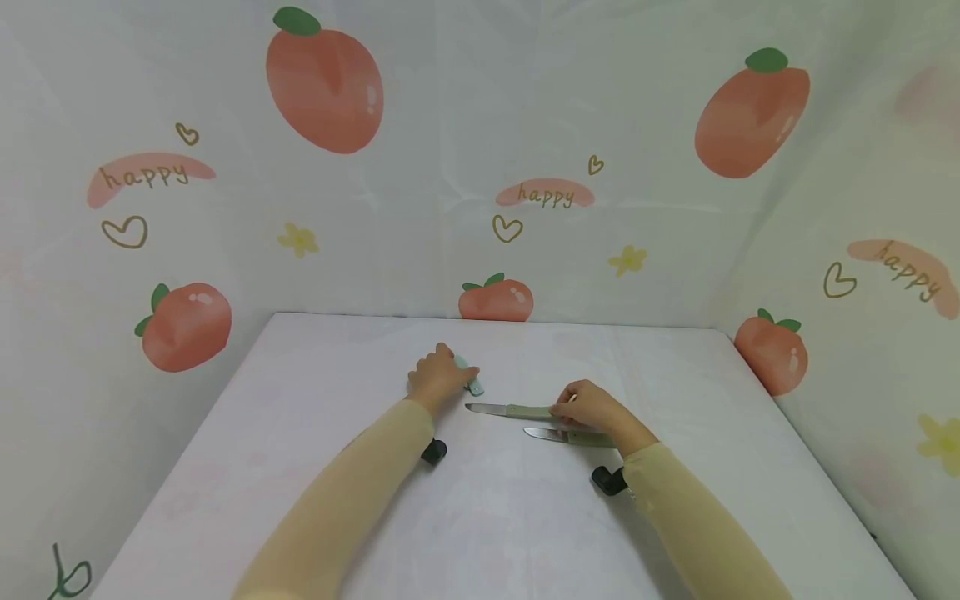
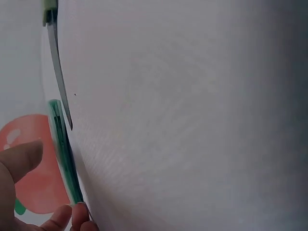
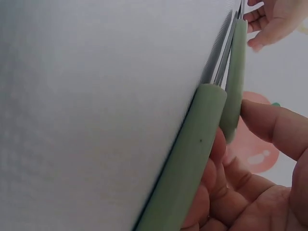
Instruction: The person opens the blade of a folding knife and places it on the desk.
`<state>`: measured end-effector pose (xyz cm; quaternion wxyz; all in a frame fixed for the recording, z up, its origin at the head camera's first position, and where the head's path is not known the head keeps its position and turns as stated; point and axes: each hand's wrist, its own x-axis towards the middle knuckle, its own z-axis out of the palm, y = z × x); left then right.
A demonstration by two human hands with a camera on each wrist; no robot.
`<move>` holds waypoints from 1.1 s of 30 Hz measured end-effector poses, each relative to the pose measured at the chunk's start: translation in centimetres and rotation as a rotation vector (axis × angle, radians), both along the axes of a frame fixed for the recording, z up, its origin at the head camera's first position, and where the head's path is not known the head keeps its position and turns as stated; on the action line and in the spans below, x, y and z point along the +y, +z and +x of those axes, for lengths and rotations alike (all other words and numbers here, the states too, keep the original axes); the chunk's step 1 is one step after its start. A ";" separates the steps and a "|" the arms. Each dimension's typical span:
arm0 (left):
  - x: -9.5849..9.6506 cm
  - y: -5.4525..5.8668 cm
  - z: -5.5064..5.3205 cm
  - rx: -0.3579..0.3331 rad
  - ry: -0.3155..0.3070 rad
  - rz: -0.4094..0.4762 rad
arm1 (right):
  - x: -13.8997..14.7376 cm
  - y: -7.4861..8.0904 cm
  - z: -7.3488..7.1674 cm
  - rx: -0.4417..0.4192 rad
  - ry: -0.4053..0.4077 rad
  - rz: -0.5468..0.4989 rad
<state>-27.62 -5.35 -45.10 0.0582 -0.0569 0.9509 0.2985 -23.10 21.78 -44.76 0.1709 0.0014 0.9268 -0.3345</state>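
My left hand (image 1: 437, 377) is at a slim teal tool (image 1: 471, 379), whose exact kind I cannot tell. In the left wrist view its fingertips (image 2: 79, 214) touch the near end of the teal tool (image 2: 65, 149), while the thumb (image 2: 24, 159) stands apart. My right hand (image 1: 596, 410) pinches the handle end of a green-handled knife (image 1: 528, 412) between thumb and fingers; its blade points left. Nearer to me lies a second green-handled knife (image 1: 588, 438), under the right hand, its blade also leftward. In the right wrist view this nearer knife (image 3: 192, 149) partly hides the held one.
All the tools are on a white-covered table (image 1: 495, 517). A pale curtain (image 1: 420, 192) printed with red fruit and the word happy hangs behind it and at the sides. Black wrist cameras (image 1: 435, 452) are strapped under both sleeves.
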 end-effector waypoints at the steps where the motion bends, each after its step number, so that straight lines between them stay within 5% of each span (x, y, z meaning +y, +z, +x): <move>1: 0.2 0.0 -0.1 0.005 0.003 -0.013 | 0.0 0.0 0.0 -0.002 -0.001 0.006; 7: 0.5 0.3 -0.1 -0.008 0.010 -0.078 | 0.0 0.2 0.2 -0.012 0.002 0.021; 17: -0.8 0.7 -0.4 -0.091 -0.041 0.009 | 0.5 1.5 0.4 0.002 0.023 0.028; 25: -1.7 0.4 -0.6 -0.147 -0.059 -0.004 | 0.5 2.4 0.7 0.027 0.060 -0.015; 33: -2.2 0.7 0.2 -0.115 -0.078 -0.009 | 0.4 3.5 1.0 0.078 0.084 -0.057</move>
